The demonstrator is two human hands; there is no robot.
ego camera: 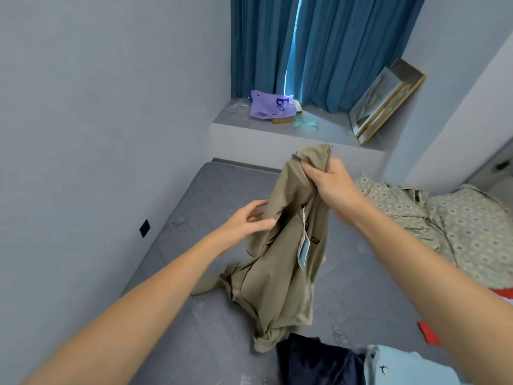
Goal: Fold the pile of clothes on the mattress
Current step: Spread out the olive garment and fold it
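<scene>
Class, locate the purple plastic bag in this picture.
In the head view, the purple bag lies on the window ledge, upper centre, below the blue curtain.

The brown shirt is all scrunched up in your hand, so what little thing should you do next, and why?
Probably pinch its edge with the left hand, then spread it out. The right hand grips the khaki shirt bunched at its top, the left only reaches its side with loose fingers, and the crumpled lower end lies on the mattress. It likely needs opening flat before folding.
</scene>
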